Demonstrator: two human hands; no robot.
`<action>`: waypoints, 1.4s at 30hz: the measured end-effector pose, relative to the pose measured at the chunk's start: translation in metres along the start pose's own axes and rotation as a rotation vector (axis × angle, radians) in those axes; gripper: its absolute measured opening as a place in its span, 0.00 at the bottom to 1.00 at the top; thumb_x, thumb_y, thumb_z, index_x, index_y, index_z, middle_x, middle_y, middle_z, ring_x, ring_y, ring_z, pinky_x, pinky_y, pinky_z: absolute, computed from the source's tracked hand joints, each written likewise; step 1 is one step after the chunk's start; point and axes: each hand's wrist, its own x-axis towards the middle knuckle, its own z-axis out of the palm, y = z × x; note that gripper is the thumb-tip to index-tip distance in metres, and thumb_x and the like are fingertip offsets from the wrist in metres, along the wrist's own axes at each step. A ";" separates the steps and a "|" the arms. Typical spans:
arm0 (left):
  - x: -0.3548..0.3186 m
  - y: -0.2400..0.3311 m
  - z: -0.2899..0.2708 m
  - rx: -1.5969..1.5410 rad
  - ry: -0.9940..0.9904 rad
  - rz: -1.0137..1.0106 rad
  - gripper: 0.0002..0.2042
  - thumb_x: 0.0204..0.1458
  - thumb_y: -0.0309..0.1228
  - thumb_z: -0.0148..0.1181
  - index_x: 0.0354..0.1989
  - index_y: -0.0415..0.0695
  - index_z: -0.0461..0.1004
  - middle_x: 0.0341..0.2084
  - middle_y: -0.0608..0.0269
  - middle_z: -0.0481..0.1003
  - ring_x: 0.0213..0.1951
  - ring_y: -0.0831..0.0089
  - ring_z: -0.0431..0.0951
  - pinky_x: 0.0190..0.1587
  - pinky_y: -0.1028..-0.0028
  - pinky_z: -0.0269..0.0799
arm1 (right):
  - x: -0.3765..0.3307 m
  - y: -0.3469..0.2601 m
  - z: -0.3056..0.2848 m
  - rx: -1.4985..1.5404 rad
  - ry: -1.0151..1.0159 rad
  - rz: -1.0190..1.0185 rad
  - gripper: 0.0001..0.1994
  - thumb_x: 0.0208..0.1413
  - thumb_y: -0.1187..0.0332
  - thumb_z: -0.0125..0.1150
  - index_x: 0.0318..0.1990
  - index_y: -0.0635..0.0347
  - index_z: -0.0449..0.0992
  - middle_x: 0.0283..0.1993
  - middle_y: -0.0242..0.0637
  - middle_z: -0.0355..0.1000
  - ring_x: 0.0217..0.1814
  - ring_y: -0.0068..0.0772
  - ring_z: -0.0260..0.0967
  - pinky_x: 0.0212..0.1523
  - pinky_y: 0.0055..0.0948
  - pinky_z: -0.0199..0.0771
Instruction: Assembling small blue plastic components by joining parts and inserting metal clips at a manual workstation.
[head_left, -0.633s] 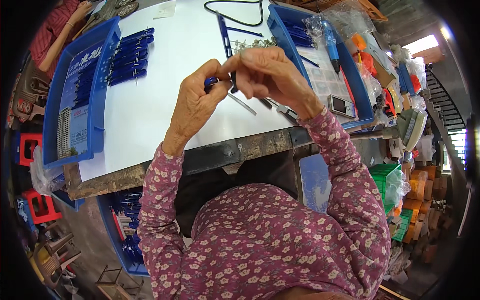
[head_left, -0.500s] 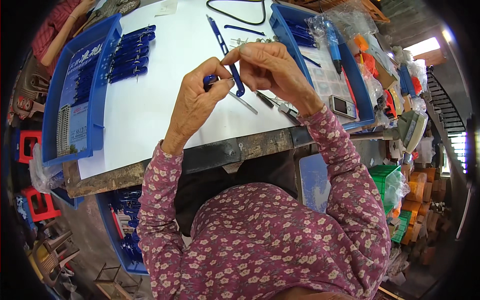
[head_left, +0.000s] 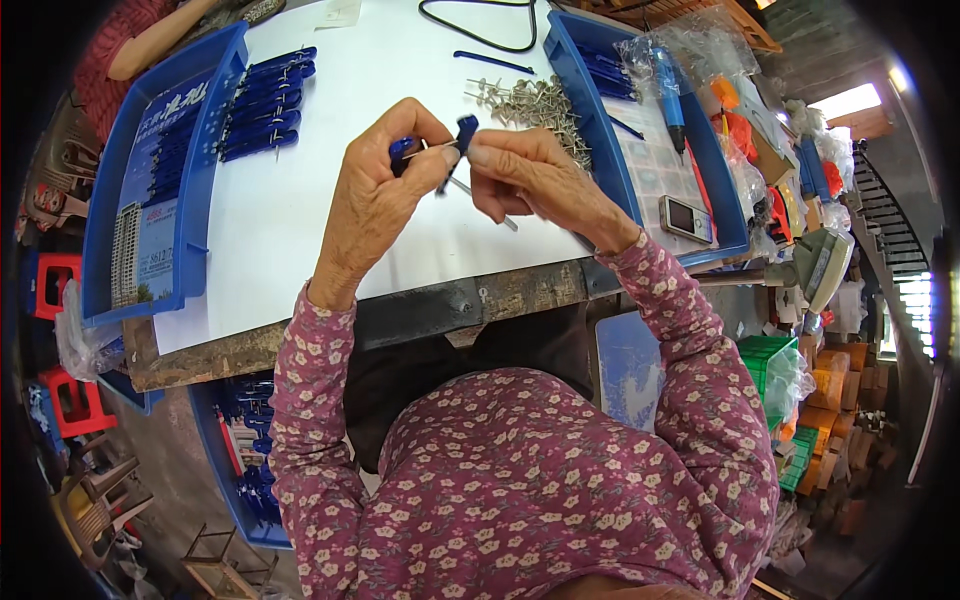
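Above the white table (head_left: 300, 230), the left hand (head_left: 375, 200) pinches a blue handle piece (head_left: 402, 150); the right hand (head_left: 530, 178) grips a second blue piece (head_left: 466, 130) against it. Beyond lie a screw pile (head_left: 530, 100) and 2 blue trays (head_left: 165, 190).

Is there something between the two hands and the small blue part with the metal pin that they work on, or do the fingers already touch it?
Nothing visible stands between them. The left hand and the right hand both pinch the blue part directly, above the white table. The pile of metal pins lies behind, apart from the hands.
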 end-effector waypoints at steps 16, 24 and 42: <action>-0.003 -0.004 0.003 -0.036 -0.094 -0.037 0.04 0.47 0.26 0.55 0.27 0.41 0.67 0.19 0.74 0.63 0.23 0.86 0.60 0.26 0.84 0.57 | 0.007 -0.036 -0.005 0.021 -0.030 -0.171 0.27 0.61 0.50 0.39 0.48 0.71 0.69 0.10 0.24 0.56 0.08 0.10 0.49 0.08 0.12 0.45; -0.003 -0.003 -0.007 -0.082 -0.082 -0.050 0.03 0.47 0.26 0.55 0.26 0.41 0.68 0.18 0.75 0.62 0.21 0.88 0.57 0.24 0.85 0.52 | -0.002 -0.003 -0.003 0.100 -0.122 0.142 0.23 0.58 0.52 0.47 0.41 0.66 0.74 0.12 0.26 0.59 0.11 0.12 0.48 0.10 0.16 0.42; 0.001 0.004 0.003 -0.163 -0.138 -0.057 0.04 0.46 0.25 0.55 0.27 0.41 0.67 0.20 0.75 0.62 0.24 0.88 0.58 0.24 0.85 0.53 | 0.001 -0.027 -0.015 -0.119 -0.025 -0.126 0.19 0.60 0.63 0.47 0.55 0.62 0.66 0.20 0.27 0.65 0.18 0.12 0.58 0.15 0.12 0.54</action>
